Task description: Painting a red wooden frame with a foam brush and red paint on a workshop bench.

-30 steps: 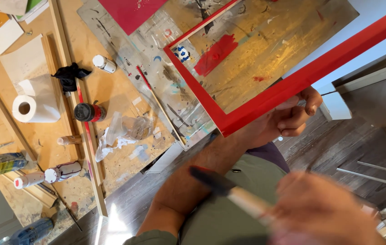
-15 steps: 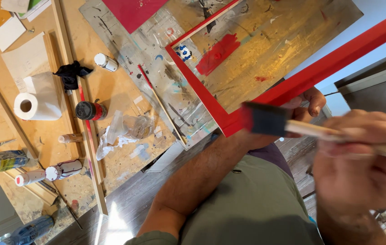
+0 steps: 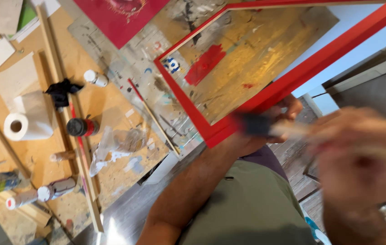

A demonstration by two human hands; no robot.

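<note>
A large red wooden frame lies tilted over the paint-stained worktable. My left hand grips the frame's near rail from below, close to its corner. My right hand, blurred by motion, holds a paintbrush with a pale handle and dark bristles. The bristles sit at the red rail just beside my left hand.
On the table: a paper towel roll, an open jar of red paint, a small white bottle, a thin red-tipped brush, crumpled plastic, wooden slats, paint tubes, a red painted panel.
My right hand rose from the lower right and brought the brush up to the frame's near rail. My left hand stayed on the frame.
</note>
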